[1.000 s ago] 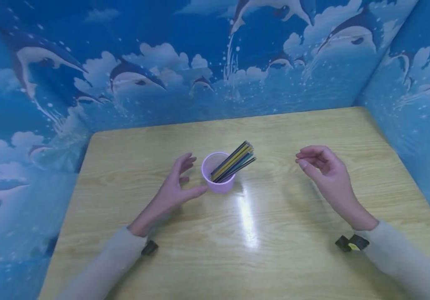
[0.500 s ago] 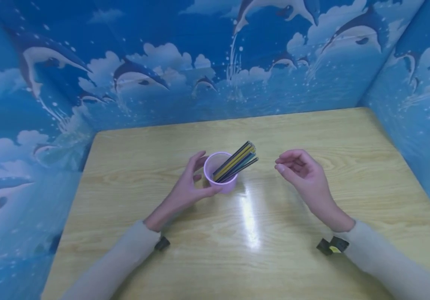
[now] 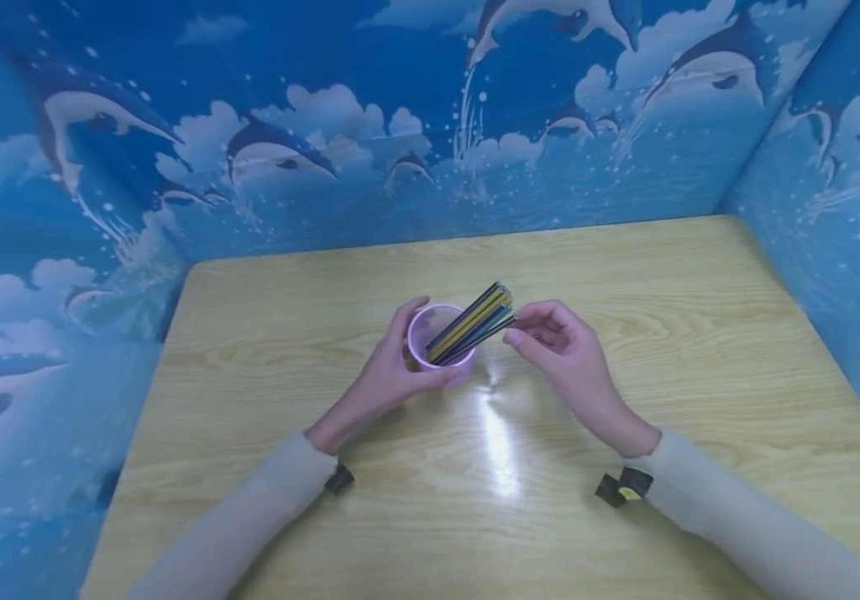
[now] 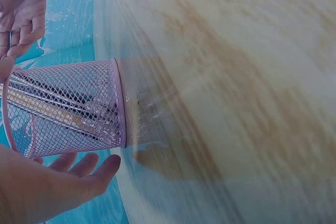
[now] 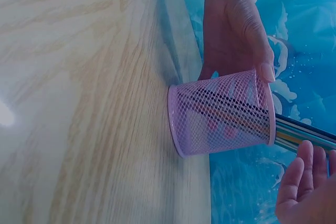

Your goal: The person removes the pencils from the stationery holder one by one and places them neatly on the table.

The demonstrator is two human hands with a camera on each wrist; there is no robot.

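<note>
A pink mesh pen holder stands upright on the wooden table, holding a bundle of dark, yellow and green pencils that lean right. Around its left side is my left hand. The thumb lies at the near rim and the fingers reach round the far side, partly seen through the mesh in the right wrist view. My right hand is at the free ends of the pencils, thumb and forefinger tips right beside the lowest one. In the right wrist view its loosely bent fingers overlap the pencil ends.
The table has a light wood grain and a bright reflection in front of the pen holder. Blue dolphin-printed walls rise behind and at both sides. Black devices are strapped at both sleeve cuffs.
My left hand has moved right and come round the pen holder. My right hand has travelled left from the table's right side to the pencil ends. The holder stays in place.
</note>
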